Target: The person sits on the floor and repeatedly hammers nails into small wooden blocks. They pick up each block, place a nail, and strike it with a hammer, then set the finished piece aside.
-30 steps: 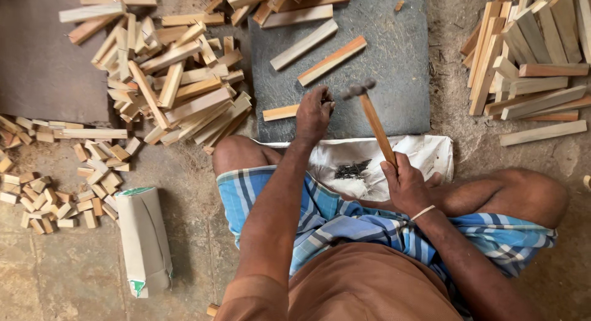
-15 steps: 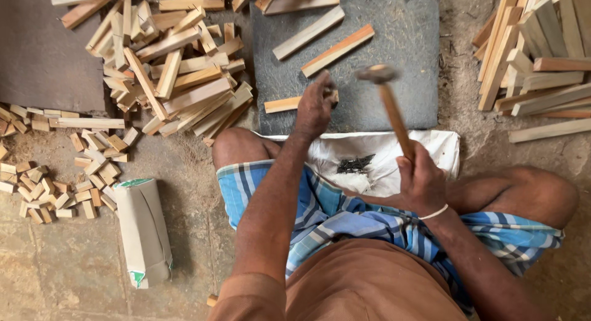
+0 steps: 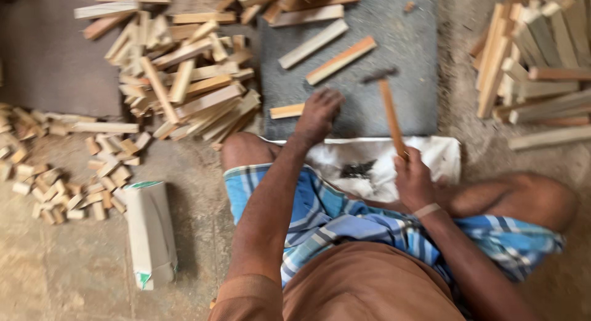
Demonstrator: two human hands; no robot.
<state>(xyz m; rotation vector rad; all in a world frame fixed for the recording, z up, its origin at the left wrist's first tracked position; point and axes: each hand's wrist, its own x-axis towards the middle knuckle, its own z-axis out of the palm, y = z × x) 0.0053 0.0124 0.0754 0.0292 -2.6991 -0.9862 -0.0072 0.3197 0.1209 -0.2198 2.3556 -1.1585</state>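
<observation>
At centre frame, the left hand (image 3: 318,113) presses a wood strip (image 3: 287,111) onto the grey slab (image 3: 418,105), its grip closed; the right hand (image 3: 414,180) clasps a raised hammer (image 3: 390,111). Loose strips (image 3: 184,87) upper left look unworked.

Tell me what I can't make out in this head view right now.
- Hammer head: motion blur, shape unclear.
- Slat end: hidden under the left hand.
- Dark bits on the cloth: too small to identify.
- Right slat pile: cut off by the frame edge.
- Right hand grip: fingers blurred.
</observation>
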